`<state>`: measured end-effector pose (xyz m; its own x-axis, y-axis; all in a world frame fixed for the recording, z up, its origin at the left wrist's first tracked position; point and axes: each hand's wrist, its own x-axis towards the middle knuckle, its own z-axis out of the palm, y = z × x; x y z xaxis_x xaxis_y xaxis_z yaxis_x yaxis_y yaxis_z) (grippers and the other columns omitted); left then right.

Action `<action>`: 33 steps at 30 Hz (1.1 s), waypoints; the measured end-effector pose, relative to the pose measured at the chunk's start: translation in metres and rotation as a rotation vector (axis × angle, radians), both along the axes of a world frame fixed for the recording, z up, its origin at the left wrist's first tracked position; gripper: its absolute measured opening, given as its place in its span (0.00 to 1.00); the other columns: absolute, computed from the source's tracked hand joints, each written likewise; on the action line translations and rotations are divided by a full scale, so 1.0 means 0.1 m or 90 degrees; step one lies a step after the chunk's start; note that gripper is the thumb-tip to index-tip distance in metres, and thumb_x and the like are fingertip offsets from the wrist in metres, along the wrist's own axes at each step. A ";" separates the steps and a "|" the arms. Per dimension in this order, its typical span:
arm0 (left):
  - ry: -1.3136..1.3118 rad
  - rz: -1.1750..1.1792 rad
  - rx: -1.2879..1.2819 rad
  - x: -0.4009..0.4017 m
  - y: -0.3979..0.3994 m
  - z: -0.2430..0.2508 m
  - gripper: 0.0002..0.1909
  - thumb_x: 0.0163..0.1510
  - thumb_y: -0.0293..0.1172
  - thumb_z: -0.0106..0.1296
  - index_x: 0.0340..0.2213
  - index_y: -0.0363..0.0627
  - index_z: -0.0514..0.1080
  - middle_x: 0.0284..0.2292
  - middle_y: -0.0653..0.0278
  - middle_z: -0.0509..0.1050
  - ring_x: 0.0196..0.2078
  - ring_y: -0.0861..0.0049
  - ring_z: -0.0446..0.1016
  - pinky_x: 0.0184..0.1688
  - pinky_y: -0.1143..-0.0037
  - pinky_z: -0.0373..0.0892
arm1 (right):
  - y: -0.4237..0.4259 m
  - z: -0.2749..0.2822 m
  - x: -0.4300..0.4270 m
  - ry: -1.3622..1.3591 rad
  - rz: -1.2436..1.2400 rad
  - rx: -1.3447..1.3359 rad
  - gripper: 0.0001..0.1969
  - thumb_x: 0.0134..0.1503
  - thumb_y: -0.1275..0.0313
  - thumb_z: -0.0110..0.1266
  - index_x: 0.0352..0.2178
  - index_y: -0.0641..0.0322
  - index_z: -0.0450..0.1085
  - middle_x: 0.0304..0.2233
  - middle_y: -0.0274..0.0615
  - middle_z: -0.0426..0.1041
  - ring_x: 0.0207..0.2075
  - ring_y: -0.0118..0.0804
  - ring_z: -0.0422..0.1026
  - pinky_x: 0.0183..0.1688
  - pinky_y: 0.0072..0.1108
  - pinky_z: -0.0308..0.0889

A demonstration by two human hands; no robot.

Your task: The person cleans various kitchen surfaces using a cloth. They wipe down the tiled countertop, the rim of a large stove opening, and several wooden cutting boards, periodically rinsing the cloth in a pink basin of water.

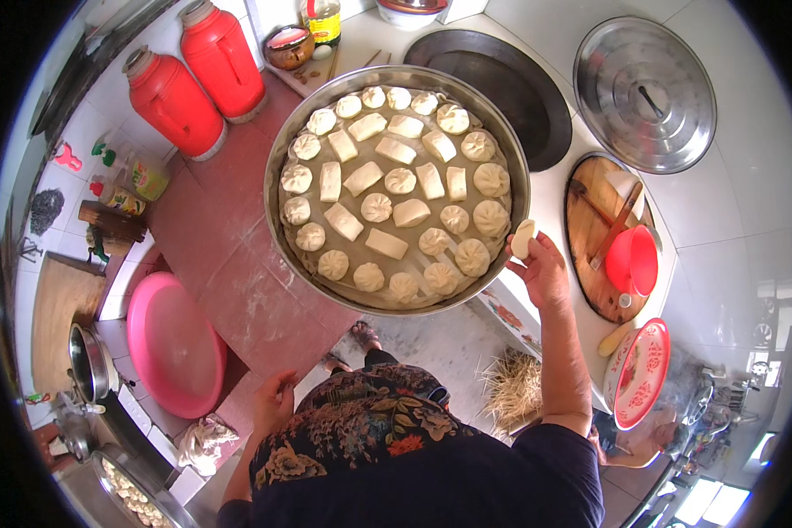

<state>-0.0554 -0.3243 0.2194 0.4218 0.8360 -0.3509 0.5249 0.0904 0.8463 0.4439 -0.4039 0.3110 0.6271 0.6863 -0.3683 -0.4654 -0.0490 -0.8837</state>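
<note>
A large round metal steamer tray [274, 218], lined with cloth, holds pleated buns [399, 181] around its edge and in the middle, and plain rectangular dough pieces [386, 243] among them. At the tray's right rim, my right hand [542, 267] holds a small pale piece of dough [523, 239] between thumb and fingers. My left hand [277, 396] hangs at my left side, below the tray and beside the red tiled surface, its fingers curled; nothing shows in it.
Red thermos flasks [175, 105] stand at the upper left, a pink basin [171, 350] below. A steel lid [643, 96], a wooden board [587, 218] and an enamel basin [641, 376] lie right. Another person [640, 439] is at lower right. Straw [515, 393] lies on the floor.
</note>
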 end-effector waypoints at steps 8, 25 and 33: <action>0.015 0.027 0.036 -0.08 -0.12 -0.02 0.11 0.52 0.20 0.46 0.38 0.37 0.71 0.31 0.60 0.76 0.34 0.76 0.75 0.38 0.78 0.69 | 0.33 0.13 0.20 0.025 0.053 0.018 0.14 0.57 0.71 0.44 0.43 0.67 0.61 0.38 0.44 0.71 0.36 0.33 0.72 0.38 0.24 0.70; 0.028 0.095 -0.027 -0.05 -0.23 0.08 0.13 0.52 0.20 0.46 0.40 0.39 0.70 0.33 0.59 0.76 0.35 0.78 0.75 0.38 0.80 0.69 | 0.93 -0.30 -0.46 -0.726 0.612 -0.211 0.16 0.48 0.70 0.53 0.41 0.60 0.68 0.36 0.44 0.71 0.36 0.41 0.71 0.37 0.27 0.67; 0.024 0.075 -0.010 -0.03 -0.27 0.03 0.13 0.51 0.19 0.46 0.40 0.39 0.70 0.32 0.60 0.76 0.36 0.78 0.75 0.38 0.80 0.69 | 0.99 -0.29 -0.47 -0.786 0.685 -0.226 0.15 0.48 0.71 0.52 0.40 0.59 0.68 0.35 0.43 0.71 0.37 0.42 0.71 0.38 0.27 0.67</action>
